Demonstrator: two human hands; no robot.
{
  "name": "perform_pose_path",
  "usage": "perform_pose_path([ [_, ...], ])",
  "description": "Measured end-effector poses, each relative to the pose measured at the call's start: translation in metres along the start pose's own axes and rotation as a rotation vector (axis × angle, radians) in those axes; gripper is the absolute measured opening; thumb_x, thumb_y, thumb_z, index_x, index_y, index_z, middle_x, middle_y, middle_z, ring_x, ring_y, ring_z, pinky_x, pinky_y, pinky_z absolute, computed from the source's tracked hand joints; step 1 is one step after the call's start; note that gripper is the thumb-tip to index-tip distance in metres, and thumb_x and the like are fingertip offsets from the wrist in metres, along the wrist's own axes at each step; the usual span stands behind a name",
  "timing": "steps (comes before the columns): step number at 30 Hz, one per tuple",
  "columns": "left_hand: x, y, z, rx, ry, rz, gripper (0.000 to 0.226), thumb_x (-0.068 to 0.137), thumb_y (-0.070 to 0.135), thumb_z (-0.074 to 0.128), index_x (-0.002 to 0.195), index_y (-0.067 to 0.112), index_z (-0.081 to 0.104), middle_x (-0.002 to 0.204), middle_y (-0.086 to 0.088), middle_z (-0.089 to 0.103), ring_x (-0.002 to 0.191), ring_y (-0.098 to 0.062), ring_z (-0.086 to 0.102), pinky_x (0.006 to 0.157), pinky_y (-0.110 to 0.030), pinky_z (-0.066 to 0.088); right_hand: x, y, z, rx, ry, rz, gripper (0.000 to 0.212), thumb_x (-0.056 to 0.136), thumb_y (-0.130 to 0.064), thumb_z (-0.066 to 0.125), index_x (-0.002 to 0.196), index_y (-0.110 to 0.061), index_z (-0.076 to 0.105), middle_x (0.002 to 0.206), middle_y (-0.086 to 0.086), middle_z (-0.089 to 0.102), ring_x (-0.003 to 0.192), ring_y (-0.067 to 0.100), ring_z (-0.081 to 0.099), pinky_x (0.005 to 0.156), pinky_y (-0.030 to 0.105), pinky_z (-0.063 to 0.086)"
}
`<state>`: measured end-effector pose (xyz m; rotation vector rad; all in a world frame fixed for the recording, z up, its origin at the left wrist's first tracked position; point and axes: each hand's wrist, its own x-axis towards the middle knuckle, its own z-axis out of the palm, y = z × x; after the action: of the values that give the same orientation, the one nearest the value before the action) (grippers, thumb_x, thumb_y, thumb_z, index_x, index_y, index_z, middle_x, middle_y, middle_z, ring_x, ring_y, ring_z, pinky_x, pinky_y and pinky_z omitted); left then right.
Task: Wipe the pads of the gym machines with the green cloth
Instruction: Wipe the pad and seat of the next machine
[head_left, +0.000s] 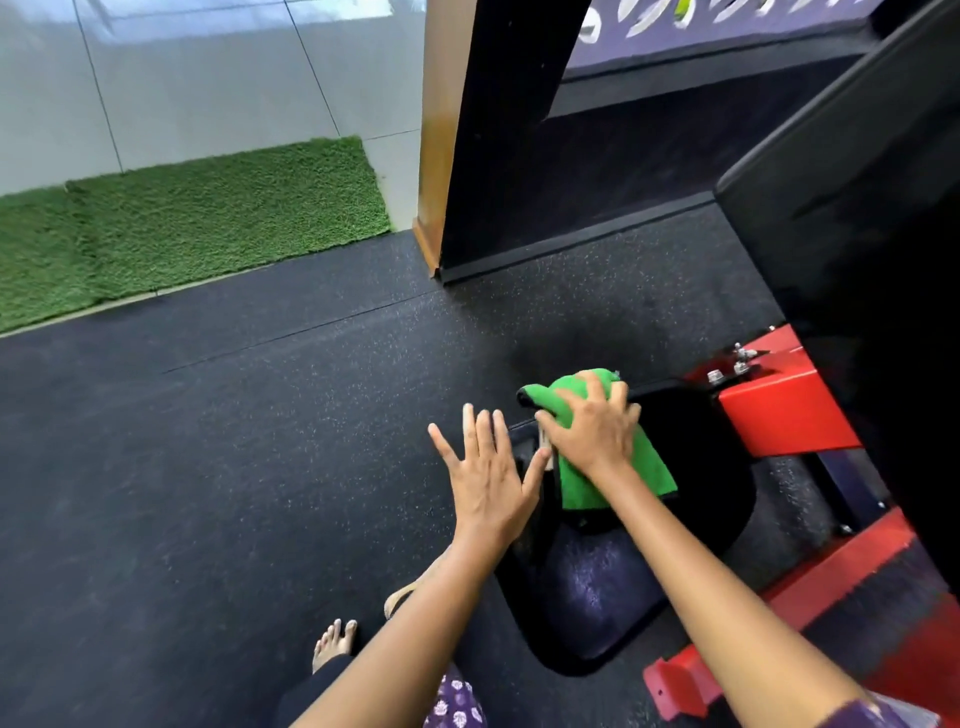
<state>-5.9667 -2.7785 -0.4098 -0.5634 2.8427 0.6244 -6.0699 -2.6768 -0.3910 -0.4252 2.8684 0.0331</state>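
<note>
A: Where is the green cloth (613, 467)?

B: It lies on the black seat pad (696, 467) of the gym machine, towards the pad's far left edge. Its far end is bunched up at the pad's rim and its near end lies flatter on the top surface.

A: And the right hand (592, 426)?

B: It is on top of the cloth, palm down, fingers spread and bent over the bunched part, pressing it against the pad. The fingers look curled into the fabric, so it grips the cloth as it presses.

A: What about the left hand (488, 478)?

B: It is released, fingers straight and fanned out, holding nothing. It hovers just beside the pad's left edge, with its thumb close to the cloth and the right hand; I cannot tell if the thumb touches the pad.

A: What surrounds the pad?

B: A red metal frame (784, 415) sits to the right of it, with bolts on top, and more red bars run along the floor nearer the person. A tall black upholstered back pad (857, 218) rises at the right. The floor is black speckled rubber (260, 441). A strip of green artificial turf (208, 218) lies at the far left, beyond it pale tiles. A bare foot (332, 644) shows at the bottom, beside a purple patterned garment (457, 701).
</note>
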Motion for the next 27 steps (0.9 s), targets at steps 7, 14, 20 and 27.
perform_pose_path([
  [7, 0.018, 0.011, 0.009, 0.050, 0.009, 0.035, 0.091, 0.092, 0.062, -0.006, 0.139, 0.002, 0.042, 0.146, -0.012, 0.042, 0.141, -0.029, 0.028, 0.110, -0.060, -0.003, 0.032, 0.051, -0.006, -0.004, 0.001, 0.140, 0.048, 0.085, -0.056, 0.055, 0.117, -0.023, 0.065, 0.135, 0.001, 0.045, 0.117, 0.032, 0.037, 0.091, 0.043, 0.035],
  [14, 0.021, 0.012, 0.006, 0.087, 0.016, 0.102, 0.078, 0.093, 0.058, 0.013, 0.140, 0.002, 0.040, 0.147, -0.013, 0.039, 0.139, -0.028, 0.033, 0.108, -0.062, -0.001, 0.012, 0.035, -0.003, 0.053, 0.000, -0.176, 0.046, 0.081, -0.059, 0.058, 0.113, -0.028, 0.068, 0.133, 0.003, 0.051, 0.112, 0.036, 0.045, 0.087, 0.045, 0.037],
  [20, 0.019, 0.014, 0.006, 0.245, -0.007, 0.302, 0.065, 0.093, 0.049, 0.024, 0.134, 0.005, 0.050, 0.142, -0.010, 0.047, 0.136, -0.026, 0.038, 0.108, -0.063, 0.003, 0.037, 0.076, -0.009, 0.108, -0.021, 0.241, 0.047, 0.084, -0.053, 0.059, 0.121, -0.024, 0.063, 0.141, 0.002, 0.040, 0.124, 0.035, 0.033, 0.097, 0.046, 0.031],
  [27, 0.025, 0.012, 0.010, 0.120, -0.022, 0.302, 0.060, 0.094, 0.045, 0.025, 0.132, 0.008, 0.053, 0.132, -0.008, 0.057, 0.130, -0.028, 0.047, 0.111, -0.049, 0.011, 0.016, 0.045, -0.006, 0.068, -0.004, -0.127, 0.045, 0.083, -0.056, 0.059, 0.115, -0.026, 0.066, 0.136, 0.005, 0.049, 0.115, 0.037, 0.044, 0.088, 0.045, 0.037],
])
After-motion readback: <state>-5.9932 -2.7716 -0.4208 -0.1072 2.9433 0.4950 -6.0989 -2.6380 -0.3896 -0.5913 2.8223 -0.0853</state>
